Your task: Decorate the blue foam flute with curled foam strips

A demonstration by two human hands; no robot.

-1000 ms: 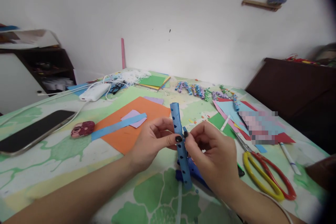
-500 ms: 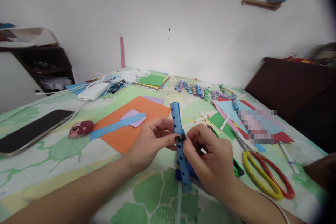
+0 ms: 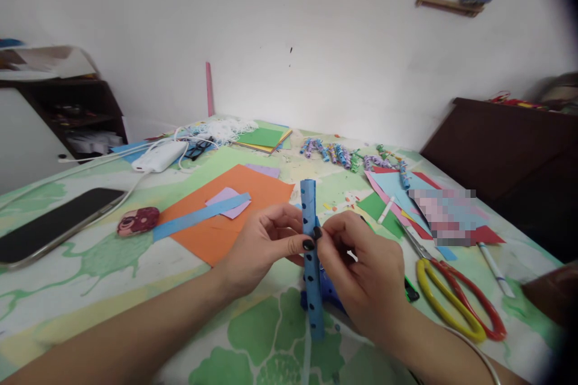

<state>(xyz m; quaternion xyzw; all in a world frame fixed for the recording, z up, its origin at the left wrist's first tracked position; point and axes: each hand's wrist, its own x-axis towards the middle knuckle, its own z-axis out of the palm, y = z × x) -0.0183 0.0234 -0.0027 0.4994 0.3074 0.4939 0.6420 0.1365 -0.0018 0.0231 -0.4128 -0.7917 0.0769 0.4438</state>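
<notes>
Both hands meet at the near middle of the worktop (image 3: 112, 277).

- Dotted blue strip (image 3: 309, 204): a long folded paper band with dark spots, held almost upright. Its top stands free at 12 o'clock above the fingers and its lower end hangs toward 6 o'clock, close to the cloth. More blue paper lies bunched behind that lower end.
- Left hand (image 3: 266, 243): closed in a pinch on the strip from the 9 o'clock side, thumb forward and dark nail showing. The grip sits about mid-length, probably so neither end flops over.
- Right hand (image 3: 368, 274): closed on the same spot from the 3 o'clock side, fingertips touching the left thumb. Holding from both sides seems to keep the fold pressed flat.
- Scissors (image 3: 456, 298): yellow and red handles, lying flat at 3 o'clock, near the right hand, likely kept within reach.
- Orange sheet (image 3: 226, 210): at 10 o'clock from the hands, with a plain blue strip (image 3: 201, 215) and a lilac scrap on it.
- Curled paper spirals (image 3: 343, 156): in a row at 1 o'clock, well clear of the hands.
- Phone (image 3: 54, 222) and white power bank (image 3: 160, 157): off at 9 to 10 o'clock, away from the paper.
- White pen (image 3: 497, 261): beyond the scissors at 3 o'clock.
</notes>
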